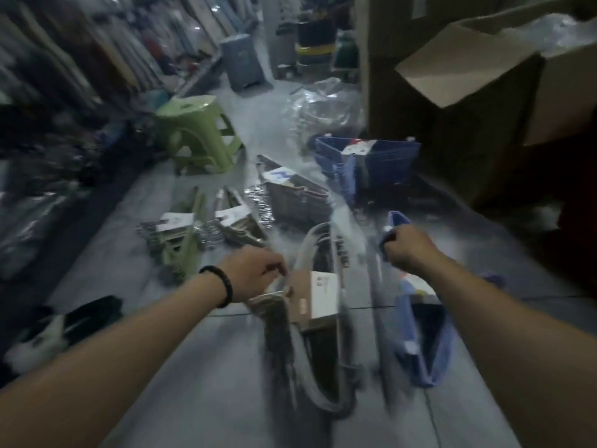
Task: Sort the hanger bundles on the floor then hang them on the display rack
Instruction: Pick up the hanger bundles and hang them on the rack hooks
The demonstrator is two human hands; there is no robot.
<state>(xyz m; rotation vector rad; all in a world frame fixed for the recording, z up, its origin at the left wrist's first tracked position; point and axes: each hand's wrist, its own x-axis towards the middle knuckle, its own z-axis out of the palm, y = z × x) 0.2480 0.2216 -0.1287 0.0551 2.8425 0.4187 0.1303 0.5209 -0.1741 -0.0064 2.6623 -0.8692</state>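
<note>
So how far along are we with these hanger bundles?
Partly sorted: a green bundle, beige bundles and blue bundles lie in separate groups on the floor. In hand: the left hand grips a grey bundle, the right hand a blue bundle. Left: setting these two down, then all the hanging; no bundle looks hung yet.

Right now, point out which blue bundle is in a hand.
The near blue bundle, gripped at its top by the right hand. The other blue bundle lies farther off, untouched.
</note>
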